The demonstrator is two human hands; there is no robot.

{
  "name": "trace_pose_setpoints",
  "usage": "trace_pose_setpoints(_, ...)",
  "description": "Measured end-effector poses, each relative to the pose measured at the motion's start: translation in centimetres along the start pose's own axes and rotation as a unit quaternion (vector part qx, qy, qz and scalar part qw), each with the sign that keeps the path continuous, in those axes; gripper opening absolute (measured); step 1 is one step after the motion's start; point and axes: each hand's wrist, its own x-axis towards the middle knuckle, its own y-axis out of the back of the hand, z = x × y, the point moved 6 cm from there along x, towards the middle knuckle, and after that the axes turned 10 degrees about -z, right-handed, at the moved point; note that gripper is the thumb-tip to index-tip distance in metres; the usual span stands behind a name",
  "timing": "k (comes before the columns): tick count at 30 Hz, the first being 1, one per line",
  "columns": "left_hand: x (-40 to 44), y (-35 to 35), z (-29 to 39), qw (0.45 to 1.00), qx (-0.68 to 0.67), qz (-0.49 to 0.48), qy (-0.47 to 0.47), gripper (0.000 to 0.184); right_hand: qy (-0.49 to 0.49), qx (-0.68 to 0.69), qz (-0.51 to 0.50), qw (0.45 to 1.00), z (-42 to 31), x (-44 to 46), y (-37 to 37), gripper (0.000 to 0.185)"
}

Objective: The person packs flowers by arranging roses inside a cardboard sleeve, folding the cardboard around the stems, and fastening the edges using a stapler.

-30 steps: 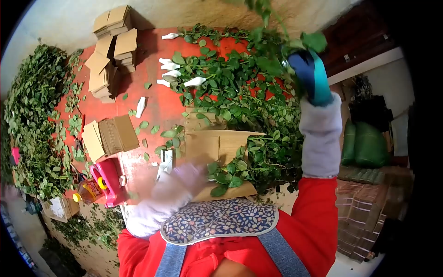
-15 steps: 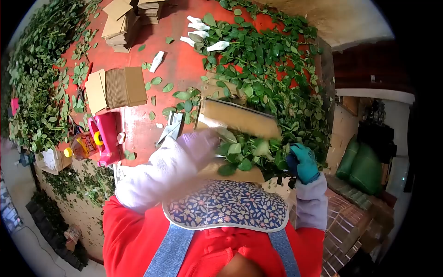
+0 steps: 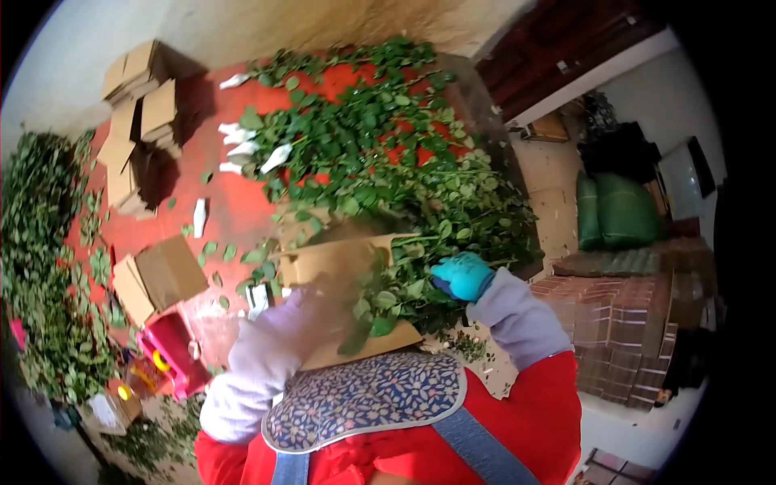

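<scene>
In a teal and navy glove, my right hand is closed at the right end of a bunch of leafy stems, around the stem ends. My left hand is a motion blur over the cardboard wrap, beside the leaves at the left end; its fingers cannot be made out. Under and behind the bunch, the brown wrap shows a raised back flap. A stapler lies just left of the wrap, partly hidden by my left sleeve.
Leafy stems with white-wrapped heads cover the red table's right side. Cardboard stacks, flat cardboard, a pink holder and a foliage heap are on the left. Green sacks and bundled cartons stand right.
The view has shifted, moving the table contents left and down. My right hand came down from above the table to the bunch's stem ends. My left hand stays blurred near the wrap.
</scene>
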Motion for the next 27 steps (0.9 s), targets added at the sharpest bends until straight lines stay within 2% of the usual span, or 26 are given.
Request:
trace_pose_setpoints(2, 0.3, -0.5, -0.6, 0.999, -0.031, 0.032, -0.027, 0.061, -0.012, 0.035, -0.034, 0.999, 0.2, 0.2, -0.3, 0.029)
trace_pose_setpoints(3, 0.9, 1.6, 1.1, 0.999, -0.029, 0.031, -0.031, 0.061, -0.009, 0.092, -0.05, 0.994, 0.8, 0.3, -1.1, 0.027)
trace_pose_setpoints(4, 1.6, 4.4, 3.8, 0.999, 0.013, -0.042, -0.003, 0.062, -0.01, 0.093, -0.05, 0.994, 1.0, 0.1, -1.1, 0.027)
trace_pose_setpoints(6, 1.5, 4.2, 3.8, 0.992, 0.049, -0.116, 0.034, 0.062, 0.017, 0.057, -0.018, 0.998, 0.5, -0.1, 0.3, 0.027)
trace_pose_setpoints(8, 0.7, 0.3, 0.0, 0.995, 0.069, -0.05, 0.057, 0.065, -0.006, 0.063, -0.146, 0.987, 0.9, -1.3, 2.6, 0.033)
trace_pose_setpoints(9, 0.8, -0.6, -0.8, 0.996, 0.058, -0.043, 0.055, 0.066, -0.07, 0.277, -0.158, 0.945, 1.5, -1.8, 5.4, 0.027)
trace_pose_setpoints(10, 1.0, -0.4, -0.8, 0.997, 0.048, -0.034, 0.049, 0.065, -0.139, 0.548, -0.113, 0.817, 2.0, -2.4, 8.3, 0.023)
trace_pose_setpoints(11, 1.1, 0.0, -0.7, 0.998, 0.036, -0.026, 0.048, 0.063, -0.199, 0.709, -0.039, 0.676, 2.5, -3.1, 11.1, 0.02)
trace_pose_setpoints(12, 1.1, 0.5, -0.1, 0.998, 0.03, -0.021, 0.044, 0.061, 0.013, 0.409, 0.023, 0.912, 2.1, -0.9, 15.4, 0.02)
trace_pose_setpoints(13, 1.3, 1.1, 0.3, 0.999, 0.022, -0.02, 0.043, 0.06, 0.096, 0.005, 0.24, 0.966, 1.5, -0.5, 19.4, 0.02)
trace_pose_setpoints(14, 1.5, 1.6, 0.7, 0.999, 0.018, -0.018, 0.043, 0.058, 0.134, -0.077, 0.313, 0.937, -1.4, 0.5, 23.1, 0.022)
trace_pose_setpoints(16, 2.0, 2.3, 1.3, 0.999, 0.008, -0.013, 0.05, 0.055, 0.191, -0.094, 0.35, 0.912, -1.8, 7.1, 24.8, 0.023)
trace_pose_setpoints(17, 2.3, 2.7, 1.5, 0.998, 0.004, -0.009, 0.058, 0.054, 0.164, -0.145, 0.341, 0.914, -1.5, 11.3, 24.8, 0.023)
trace_pose_setpoints(19, 2.0, 3.2, 1.5, 0.997, -0.004, -0.003, 0.078, 0.051, 0.055, -0.248, 0.296, 0.921, -0.1, 21.0, 23.5, 0.035)
trace_pose_setpoints(20, 1.9, 3.0, 1.2, 0.996, -0.003, -0.003, 0.089, 0.049, 0.01, -0.26, 0.262, 0.929, 0.8, 25.3, 22.8, 0.038)
trace_pose_setpoints(22, 0.6, -2.0, -1.4, 0.996, 0.056, 0.028, 0.065, 0.043, -0.019, -0.263, 0.233, 0.936, 3.3, 32.1, 20.8, 0.036)
trace_pose_setpoints(23, 0.8, -1.7, -1.7, 0.994, 0.074, 0.027, 0.077, 0.037, -0.044, -0.256, 0.204, 0.944, 3.5, 33.1, 20.7, 0.033)
trace_pose_setpoints(24, 0.9, -1.7, -2.2, 0.992, -0.062, 0.051, 0.1, 0.04, -0.069, -0.25, 0.171, 0.95, 3.9, 33.8, 20.2, 0.03)
trace_pose_setpoints(26, 0.5, -0.2, -0.5, 0.997, 0.023, 0.029, 0.066, 0.046, -0.049, -0.238, 0.138, 0.96, 4.8, 33.6, 20.3, 0.024)
trace_pose_setpoints(27, 0.4, 0.1, -0.2, 0.996, 0.022, 0.033, 0.079, 0.048, -0.007, -0.252, 0.179, 0.951, 4.8, 32.2, 21.0, 0.023)
